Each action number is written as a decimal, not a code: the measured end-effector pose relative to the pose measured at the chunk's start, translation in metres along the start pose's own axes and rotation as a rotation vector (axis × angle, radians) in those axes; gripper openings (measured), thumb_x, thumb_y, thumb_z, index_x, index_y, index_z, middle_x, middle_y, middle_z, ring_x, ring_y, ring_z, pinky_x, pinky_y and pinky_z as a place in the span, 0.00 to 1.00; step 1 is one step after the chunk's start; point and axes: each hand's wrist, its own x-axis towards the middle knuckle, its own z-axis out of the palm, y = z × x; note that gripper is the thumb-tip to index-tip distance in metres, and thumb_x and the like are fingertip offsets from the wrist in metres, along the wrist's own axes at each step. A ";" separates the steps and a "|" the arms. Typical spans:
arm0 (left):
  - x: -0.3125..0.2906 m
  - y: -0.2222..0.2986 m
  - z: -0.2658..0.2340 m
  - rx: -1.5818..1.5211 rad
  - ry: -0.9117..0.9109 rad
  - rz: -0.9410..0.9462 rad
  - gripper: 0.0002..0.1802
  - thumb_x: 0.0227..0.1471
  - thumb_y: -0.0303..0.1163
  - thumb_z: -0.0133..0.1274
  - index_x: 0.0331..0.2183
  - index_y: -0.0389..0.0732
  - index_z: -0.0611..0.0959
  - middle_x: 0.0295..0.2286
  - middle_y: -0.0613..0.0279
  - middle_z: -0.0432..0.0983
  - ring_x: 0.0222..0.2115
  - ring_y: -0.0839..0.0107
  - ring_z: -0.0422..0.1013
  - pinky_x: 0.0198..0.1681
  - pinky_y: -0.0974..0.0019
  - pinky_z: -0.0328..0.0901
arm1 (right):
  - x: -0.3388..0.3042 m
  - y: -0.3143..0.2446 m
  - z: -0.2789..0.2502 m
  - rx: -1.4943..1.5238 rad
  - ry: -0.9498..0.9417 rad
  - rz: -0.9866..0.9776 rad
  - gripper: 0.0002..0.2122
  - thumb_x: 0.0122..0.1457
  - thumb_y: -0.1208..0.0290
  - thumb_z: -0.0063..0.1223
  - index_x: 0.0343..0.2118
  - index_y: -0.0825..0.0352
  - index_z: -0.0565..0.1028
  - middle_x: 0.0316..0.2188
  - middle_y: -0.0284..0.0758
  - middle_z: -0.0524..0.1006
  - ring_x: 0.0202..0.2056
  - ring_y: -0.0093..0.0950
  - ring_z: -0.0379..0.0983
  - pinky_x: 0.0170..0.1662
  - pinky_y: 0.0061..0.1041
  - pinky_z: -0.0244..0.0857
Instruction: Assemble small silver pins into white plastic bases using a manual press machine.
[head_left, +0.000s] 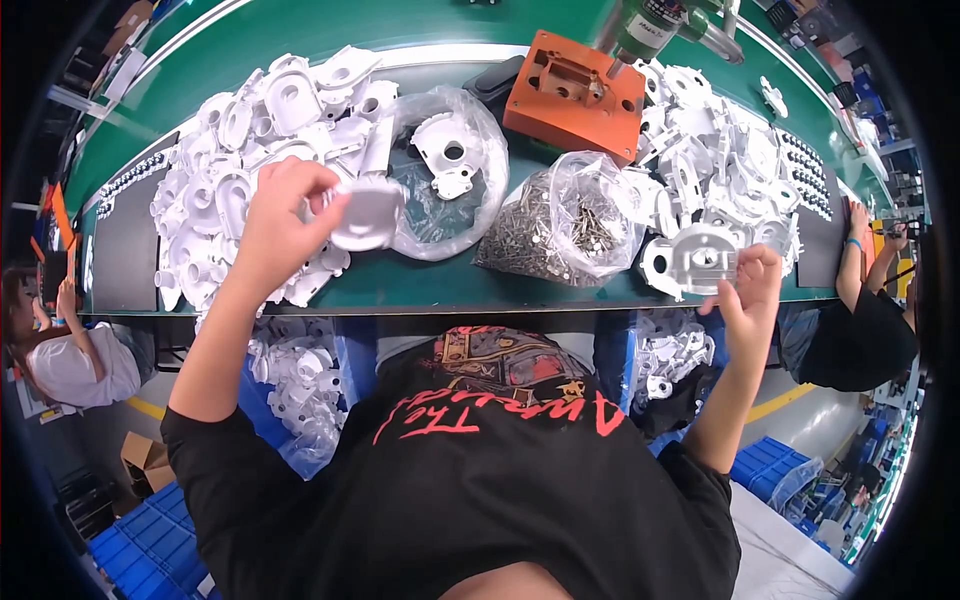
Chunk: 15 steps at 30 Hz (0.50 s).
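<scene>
Pinching a pale rounded part (370, 215) by its edge, the person's left hand (285, 212) holds it near the left heap of white parts (292, 105) and an open clear bag (478, 215); the right hand (750, 290) pinches a pale arched part (703, 262) beside the right heap (690, 165).

Workbench (410, 285): I see a green top, front edge bowed.
Floor (828, 408): grey, 1 yellow stripe (795, 397) showing each side.
Plastic crates (140, 540): blue, lower left and right.
Cardboard carton (148, 460): open, lower left.
Light: white, glaring off the floor, right.
</scene>
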 end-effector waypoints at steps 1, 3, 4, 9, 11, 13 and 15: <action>0.000 -0.002 0.003 -0.169 0.115 -0.137 0.04 0.44 0.28 0.53 0.24 0.41 0.74 0.22 0.66 0.68 0.28 0.73 0.66 0.37 0.68 0.60 | 0.002 0.005 0.004 0.034 -0.019 -0.047 0.19 0.50 0.85 0.40 0.46 0.67 0.57 0.36 0.37 0.65 0.26 0.23 0.67 0.21 0.18 0.67; -0.001 -0.004 0.008 -0.391 0.155 -0.185 0.03 0.49 0.26 0.50 0.28 0.38 0.73 0.24 0.66 0.70 0.23 0.80 0.65 0.29 0.76 0.60 | 0.005 -0.005 0.028 0.241 -0.087 0.062 0.19 0.49 0.84 0.39 0.47 0.67 0.58 0.33 0.37 0.66 0.26 0.24 0.68 0.20 0.19 0.67; -0.001 -0.002 0.011 -0.593 0.212 -0.220 0.05 0.50 0.25 0.49 0.31 0.37 0.71 0.25 0.66 0.71 0.23 0.80 0.66 0.30 0.76 0.61 | 0.006 -0.010 0.040 0.388 -0.129 0.137 0.20 0.47 0.82 0.38 0.46 0.67 0.60 0.31 0.37 0.67 0.27 0.25 0.69 0.19 0.21 0.67; 0.005 0.046 0.022 -1.249 0.288 -0.172 0.15 0.53 0.21 0.42 0.44 0.29 0.67 0.36 0.54 0.73 0.35 0.70 0.72 0.39 0.67 0.66 | 0.009 -0.027 0.107 0.773 -0.303 0.368 0.25 0.46 0.82 0.38 0.52 0.70 0.57 0.32 0.44 0.72 0.21 0.31 0.73 0.13 0.23 0.69; 0.005 0.072 0.039 -1.213 0.271 -0.043 0.19 0.53 0.21 0.42 0.48 0.28 0.65 0.41 0.51 0.71 0.38 0.69 0.72 0.42 0.66 0.65 | 0.016 -0.039 0.133 0.870 -0.387 0.389 0.25 0.48 0.81 0.38 0.53 0.70 0.55 0.35 0.46 0.72 0.21 0.32 0.74 0.14 0.23 0.69; -0.003 0.090 0.060 -1.027 0.251 -0.008 0.21 0.53 0.21 0.44 0.49 0.29 0.65 0.43 0.53 0.70 0.41 0.70 0.69 0.46 0.67 0.62 | 0.020 -0.048 0.151 0.978 -0.398 0.365 0.26 0.50 0.80 0.38 0.54 0.69 0.53 0.41 0.44 0.70 0.27 0.32 0.74 0.19 0.26 0.71; -0.012 0.105 0.078 -1.019 0.203 0.040 0.21 0.53 0.20 0.45 0.50 0.32 0.64 0.44 0.54 0.68 0.44 0.71 0.66 0.49 0.67 0.60 | 0.026 -0.046 0.155 1.104 -0.520 0.372 0.27 0.51 0.83 0.40 0.56 0.66 0.52 0.42 0.40 0.68 0.35 0.32 0.73 0.24 0.30 0.73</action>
